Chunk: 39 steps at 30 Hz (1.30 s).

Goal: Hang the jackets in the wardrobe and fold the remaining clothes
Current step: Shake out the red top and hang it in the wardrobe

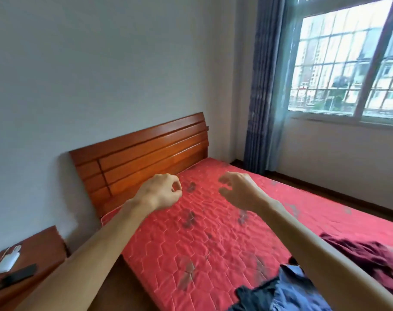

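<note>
Both my arms reach out over the red quilted mattress (191,239). My left hand (160,190) hovers above it near the headboard, fingers curled in with the thumb against them, holding nothing. My right hand (238,189) hangs beside it with fingers loosely bent and spread, also empty. A blue garment (299,286) and a dark one (254,297) lie crumpled at the bed's near edge under my right forearm. A dark red garment (368,254) lies in a heap to their right. No wardrobe is in view.
A wooden headboard (146,153) stands against the white wall. A bedside table (40,250) at the lower left carries a white object (8,261) and a black one (18,277). A blue curtain (263,86) hangs beside the barred window (348,63).
</note>
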Available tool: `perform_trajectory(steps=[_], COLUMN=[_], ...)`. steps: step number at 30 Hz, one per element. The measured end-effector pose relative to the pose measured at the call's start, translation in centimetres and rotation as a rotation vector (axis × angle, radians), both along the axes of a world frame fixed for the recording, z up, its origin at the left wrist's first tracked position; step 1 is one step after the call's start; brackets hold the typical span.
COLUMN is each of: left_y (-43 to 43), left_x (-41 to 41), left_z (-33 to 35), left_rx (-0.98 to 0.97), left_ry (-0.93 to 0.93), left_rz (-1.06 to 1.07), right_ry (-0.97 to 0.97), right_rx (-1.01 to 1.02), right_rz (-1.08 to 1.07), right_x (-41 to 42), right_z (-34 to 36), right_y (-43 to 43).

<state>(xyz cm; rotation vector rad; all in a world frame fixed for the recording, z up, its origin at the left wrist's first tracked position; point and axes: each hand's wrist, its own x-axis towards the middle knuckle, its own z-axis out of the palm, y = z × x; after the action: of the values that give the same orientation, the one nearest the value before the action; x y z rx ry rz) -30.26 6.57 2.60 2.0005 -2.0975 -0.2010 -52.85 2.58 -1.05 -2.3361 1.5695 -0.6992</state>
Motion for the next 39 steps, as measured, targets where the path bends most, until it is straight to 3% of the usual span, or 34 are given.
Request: perform_trajectory(steps=[8,21,32,39], left_y=[-7.9,-12.4,-15.5,-19.3], left_x=[-10.6,-25.2,-32.5,-36.8], left_z=[-4.2,-14.1,-24.0,-32.0], left_rx=[0.145,0.343,0.484,0.71], left_ry=[0.021,0.174,0.272,0.581], left_rz=[-0.374,-0.843,-0.727,-0.419], right_ry=[-0.062,-0.189,-0.306,-0.316], right_rx=[0.09,0.242,0.398,0.633], right_rz=[-0.323,-0.74,-0.847,-0.799], right_x=[-11.4,-17.8,-23.7,-30.4], right_z=[-4.1,-11.5,-21.5,-29.5], right_y=[-0.3,4.7,1.7,-4.2])
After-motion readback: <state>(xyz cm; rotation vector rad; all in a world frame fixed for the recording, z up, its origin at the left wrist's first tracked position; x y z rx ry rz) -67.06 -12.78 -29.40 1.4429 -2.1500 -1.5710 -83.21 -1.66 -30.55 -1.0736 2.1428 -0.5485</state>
